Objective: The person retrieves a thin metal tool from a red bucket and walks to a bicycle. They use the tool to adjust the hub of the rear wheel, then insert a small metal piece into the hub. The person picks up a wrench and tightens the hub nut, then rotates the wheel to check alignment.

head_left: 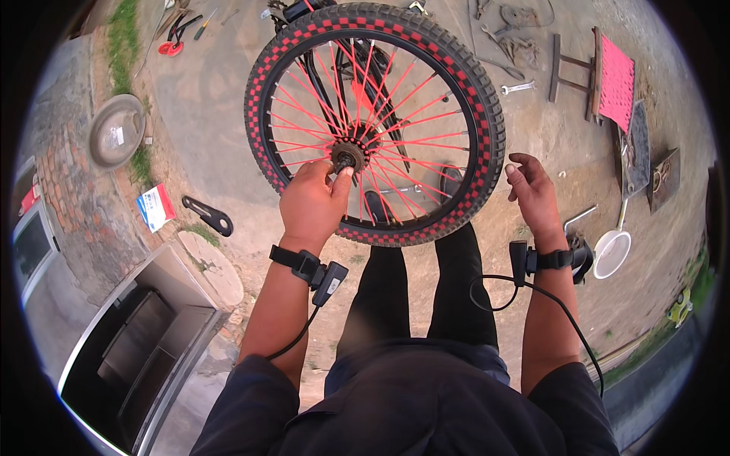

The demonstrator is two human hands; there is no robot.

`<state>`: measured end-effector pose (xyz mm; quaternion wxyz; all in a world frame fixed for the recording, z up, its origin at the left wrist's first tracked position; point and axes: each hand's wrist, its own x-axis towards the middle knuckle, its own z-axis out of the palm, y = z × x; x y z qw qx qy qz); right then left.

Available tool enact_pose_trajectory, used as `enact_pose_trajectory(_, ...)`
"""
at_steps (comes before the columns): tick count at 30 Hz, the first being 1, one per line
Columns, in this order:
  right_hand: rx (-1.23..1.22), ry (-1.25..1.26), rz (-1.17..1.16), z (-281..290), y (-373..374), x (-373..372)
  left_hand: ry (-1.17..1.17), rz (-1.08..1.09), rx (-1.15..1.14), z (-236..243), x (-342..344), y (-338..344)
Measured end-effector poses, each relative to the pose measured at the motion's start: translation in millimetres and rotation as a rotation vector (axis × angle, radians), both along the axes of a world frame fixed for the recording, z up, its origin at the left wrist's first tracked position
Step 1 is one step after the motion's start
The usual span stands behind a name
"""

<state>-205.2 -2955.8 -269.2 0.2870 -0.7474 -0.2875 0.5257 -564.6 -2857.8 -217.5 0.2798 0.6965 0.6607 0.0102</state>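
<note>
A bicycle wheel with a knobbly black tyre, a red-and-black checked sidewall and red spokes stands in front of me. My left hand is closed at its centre, thumb and fingers pinching the axle end beside the hub. Off the tyre's right side, my right hand is raised with its fingers loosely bent and apart, holding nothing. Behind the spokes shows a black bicycle frame; whether the wheel is fastened to it I cannot tell.
A wrench and a pink-seated stool are at the right, with a white strainer nearer. At the left lie a metal basin, a red-and-white box, a black chain guard-like part and red-handled cutters.
</note>
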Motion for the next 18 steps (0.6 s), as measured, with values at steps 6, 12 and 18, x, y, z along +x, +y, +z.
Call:
enact_pose_trajectory(6, 0.127, -0.009, 0.013, -2, 38, -12, -0.063, 0.347, -0.059, -15, -47, 15)
enact_pose_trajectory(12, 0.13, 0.181, -0.056, -19, 56, -23, -0.138, 0.625, 0.09, -80, -139, 20)
enact_pose_trajectory(18, 0.073, 0.351, -0.203, -23, 47, -30, -0.411, 0.874, -0.16, -108, -159, 15)
